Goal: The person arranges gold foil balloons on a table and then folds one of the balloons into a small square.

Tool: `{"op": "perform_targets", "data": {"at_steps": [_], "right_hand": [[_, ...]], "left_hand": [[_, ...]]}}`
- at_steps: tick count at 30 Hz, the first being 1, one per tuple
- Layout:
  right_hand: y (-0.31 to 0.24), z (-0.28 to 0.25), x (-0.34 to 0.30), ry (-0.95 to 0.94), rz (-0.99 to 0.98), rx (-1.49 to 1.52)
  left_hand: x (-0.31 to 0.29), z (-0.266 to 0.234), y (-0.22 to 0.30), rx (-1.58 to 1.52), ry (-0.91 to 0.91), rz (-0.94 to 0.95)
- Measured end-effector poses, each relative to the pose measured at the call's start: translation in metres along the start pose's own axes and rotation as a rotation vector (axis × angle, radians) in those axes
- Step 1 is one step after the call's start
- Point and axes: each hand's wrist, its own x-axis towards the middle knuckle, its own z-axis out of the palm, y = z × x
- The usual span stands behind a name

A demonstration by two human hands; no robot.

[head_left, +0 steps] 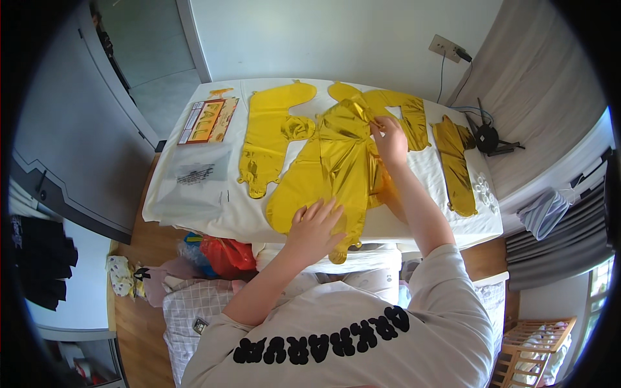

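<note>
A flat, uninflated gold foil balloon (310, 178) lies crumpled at the table's near middle, part of it hanging over the front edge. At its upper right, my right hand (392, 139) pinches a creased fold of the foil and lifts it slightly. My left hand (315, 231) rests on the lower part of the same balloon, fingers spread. Another flat gold foil balloon (268, 129) lies to the left. Further foil balloons lie at the back right (407, 107) and far right (455, 168). Orange material (388, 191) shows partly under my right forearm.
The white-covered table (242, 220) also carries a red and yellow printed card (207, 123), a clear plastic bag (194, 178) and several small white rings (485, 194). A black router (487, 137) with cables stands at the right edge. A red bag (228, 255) sits below the table's front.
</note>
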Motion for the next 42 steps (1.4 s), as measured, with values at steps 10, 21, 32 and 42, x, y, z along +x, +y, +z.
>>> {"op": "perform_targets", "data": {"at_steps": [10,21,32,42], "right_hand": [[0.030,-0.017,-0.025,-0.531,-0.052,-0.624],[0.029,-0.028,-0.058,-0.644,-0.046,-0.513],[0.022,-0.037,-0.043,-0.710,-0.084,-0.516],[0.024,-0.026,-0.040,-0.709,-0.052,-0.533]], "left_hand": [[0.033,0.005,-0.004,-0.040,-0.125,-0.031],[0.023,-0.010,-0.014,0.086,-0.079,0.012],[0.015,-0.014,-0.010,-0.019,0.056,0.046],[0.017,-0.015,-0.016,-0.018,0.085,0.087]]}}
